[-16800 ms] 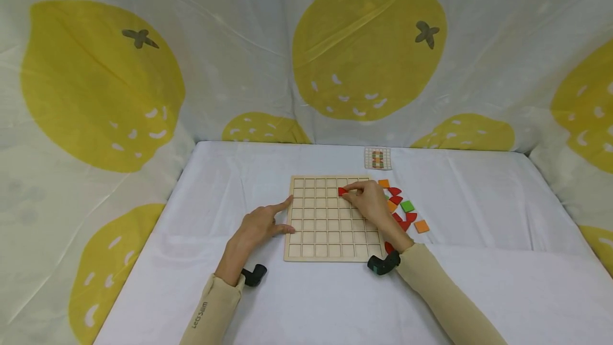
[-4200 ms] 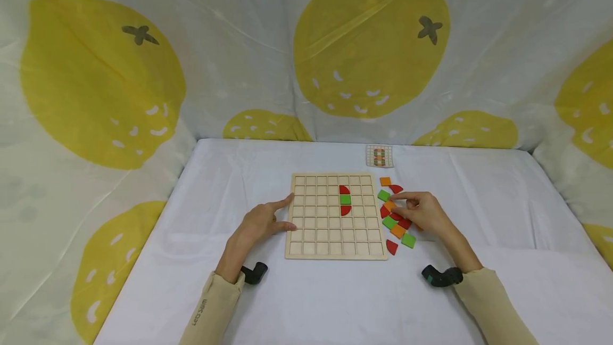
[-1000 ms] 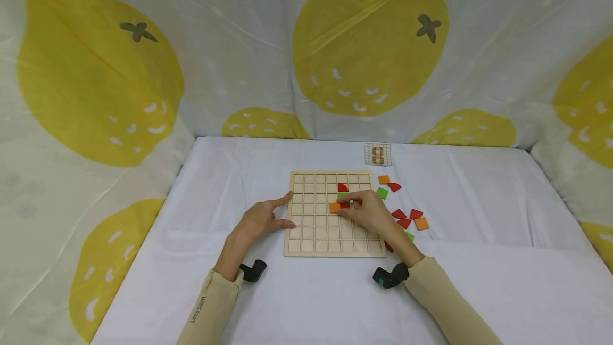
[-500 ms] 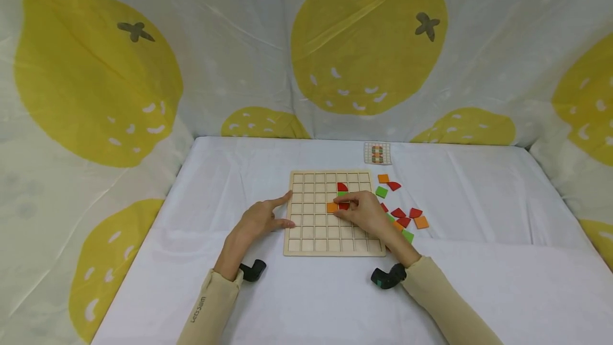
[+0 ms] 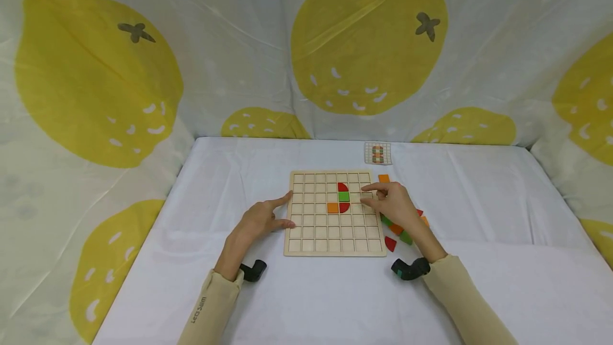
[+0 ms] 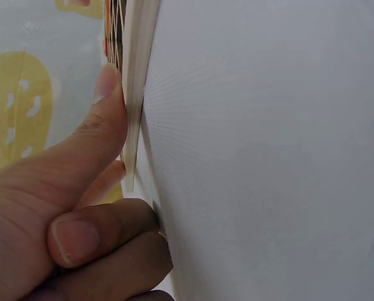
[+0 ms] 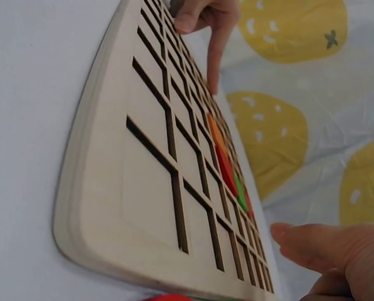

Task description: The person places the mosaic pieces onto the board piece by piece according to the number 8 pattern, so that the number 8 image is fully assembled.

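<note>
A wooden grid board [image 5: 311, 233] lies on the table. On it, a red quarter-circle tile [image 5: 342, 187], a green square tile [image 5: 344, 196] and a second red quarter-circle tile [image 5: 344, 207] form a column. Left of the lower red one sits an orange square tile [image 5: 332, 208]. My left hand [image 5: 258, 220] touches the board's left edge with thumb and index finger spread; its other fingers curl beneath in the left wrist view. Over the board's right side hovers my right hand [image 5: 392, 204], thumb and index finger apart, nothing between them.
Loose tiles, among them an orange square [image 5: 384, 178], a green square [image 5: 406, 237] and a red quarter circle [image 5: 390, 243], lie right of the board, partly hidden by my right hand. A small printed pattern card [image 5: 378, 153] lies behind. Lemon-print cloth [image 5: 258, 68] hangs around the table.
My right hand took an orange square from the loose tiles, set it left of the lower red tile, let go and moved right. My left hand stays at the board's edge.
</note>
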Motion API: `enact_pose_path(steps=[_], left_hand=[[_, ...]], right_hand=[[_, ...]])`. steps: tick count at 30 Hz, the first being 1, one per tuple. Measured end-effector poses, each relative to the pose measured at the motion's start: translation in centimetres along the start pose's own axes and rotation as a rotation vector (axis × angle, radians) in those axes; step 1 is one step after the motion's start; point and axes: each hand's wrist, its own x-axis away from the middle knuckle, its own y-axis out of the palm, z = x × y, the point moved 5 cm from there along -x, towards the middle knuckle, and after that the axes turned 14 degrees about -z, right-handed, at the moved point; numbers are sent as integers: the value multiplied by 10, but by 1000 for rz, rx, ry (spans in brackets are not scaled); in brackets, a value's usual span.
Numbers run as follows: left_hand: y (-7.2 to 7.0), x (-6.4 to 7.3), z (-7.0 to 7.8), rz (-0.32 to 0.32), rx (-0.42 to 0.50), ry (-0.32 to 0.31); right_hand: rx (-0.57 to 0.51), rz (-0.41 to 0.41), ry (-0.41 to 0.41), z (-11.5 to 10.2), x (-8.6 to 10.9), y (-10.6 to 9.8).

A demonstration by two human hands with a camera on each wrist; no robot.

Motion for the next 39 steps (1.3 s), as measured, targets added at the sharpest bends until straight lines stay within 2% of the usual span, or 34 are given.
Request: enact_pose_path(steps=[7,18,23,29,32,35,39], left_hand=[[0,1,0,4,-1,4],[0,0,-1,7,-16,3],[0,-1,-1,3,-12,-1],[0,-1,-1,10,-9,11],[0,0,-2,16,-8,18],[0,0,-1,19,-9,20],[0,1,-1,19,-4,15]], right_hand=[[6,10,56,15,5,-17],[11,41,128,38,10,-32],[27,93,157,44,10,-38],[33,204,233,50,13,-43],[41,233,260,52,14,-44],[40,224,272,53,14,-44],[27,156,276,55,12,-43]])
